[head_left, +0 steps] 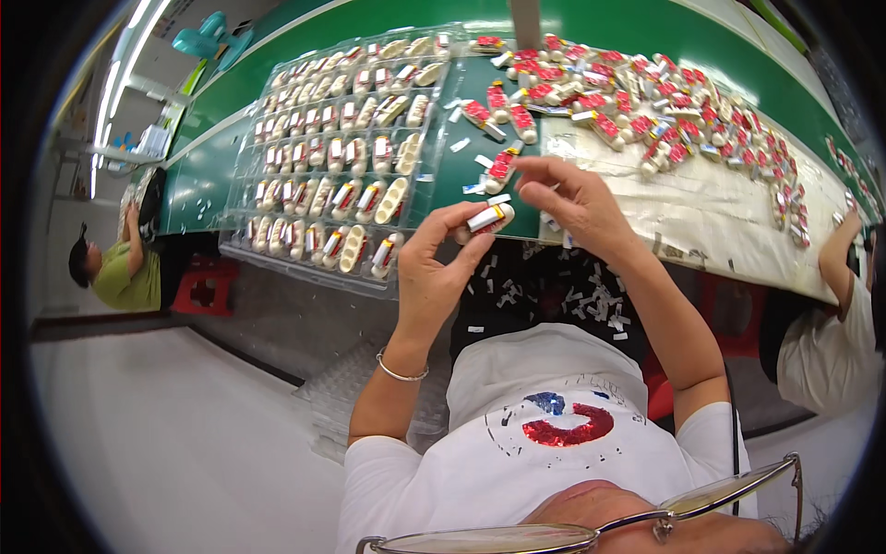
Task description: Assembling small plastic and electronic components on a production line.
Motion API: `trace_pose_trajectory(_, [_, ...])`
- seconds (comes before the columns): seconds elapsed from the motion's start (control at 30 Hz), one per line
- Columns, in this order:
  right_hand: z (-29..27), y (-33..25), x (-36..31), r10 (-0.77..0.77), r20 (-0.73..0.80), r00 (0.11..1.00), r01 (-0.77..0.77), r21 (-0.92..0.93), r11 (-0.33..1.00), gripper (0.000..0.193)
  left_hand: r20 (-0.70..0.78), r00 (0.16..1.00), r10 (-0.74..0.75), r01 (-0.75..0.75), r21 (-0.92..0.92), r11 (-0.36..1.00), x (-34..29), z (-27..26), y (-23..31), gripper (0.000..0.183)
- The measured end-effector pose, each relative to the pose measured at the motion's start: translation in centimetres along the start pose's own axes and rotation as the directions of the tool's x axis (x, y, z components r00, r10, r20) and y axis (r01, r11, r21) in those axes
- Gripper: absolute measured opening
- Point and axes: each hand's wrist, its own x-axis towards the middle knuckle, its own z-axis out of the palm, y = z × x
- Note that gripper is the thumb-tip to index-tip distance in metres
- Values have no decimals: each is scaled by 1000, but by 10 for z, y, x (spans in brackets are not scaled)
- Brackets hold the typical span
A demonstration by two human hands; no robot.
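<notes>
My left hand [438, 254] is closed, pinching a small cream-white oblong piece [490, 218] between thumb and fingers. A white and yellow strip and some red marking show on that piece. To its right is my right hand [577, 205], fingers curved and apart, with nothing visible in it. Just beyond the fingertips lies a similar piece with a red label [501, 170] on the green table [461, 83]. Small white paper scraps [460, 145] lie around it. On the left, a clear plastic tray [309, 277] holds rows of cream pieces, several turned with hollows up.
A heap of red-labelled pieces [637, 102] covers the right of the table, partly over a pale sheet [591, 148]. White scraps [595, 300] lie on my lap. Other people sit at far left [134, 268] and right [831, 342]. A red stool [205, 286] stands left.
</notes>
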Motion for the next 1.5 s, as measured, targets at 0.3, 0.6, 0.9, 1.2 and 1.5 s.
trace_pose_trajectory(0.3, [-4,7,33,-380,138,914,334,-788,517,32,-442,893,-89,28,-143,989,46,-124,-39,24])
trace_pose_trajectory(0.6, [-12,13,1,-385,6,923,238,-795,558,23,-794,592,136,511,500,699,79,-294,-145,23])
trace_pose_trajectory(0.9, [-18,14,-7,-345,-177,922,170,-614,770,20,-683,720,123,622,714,322,106,-303,-156,37])
trace_pose_trajectory(1.2, [-2,10,-7,-47,-292,955,74,84,994,22,-27,993,-112,107,-141,984,64,-91,-13,39])
trace_pose_trajectory(1.5, [-14,-21,-42,-208,-190,959,206,-33,978,18,418,901,-113,283,-371,885,39,44,14,33])
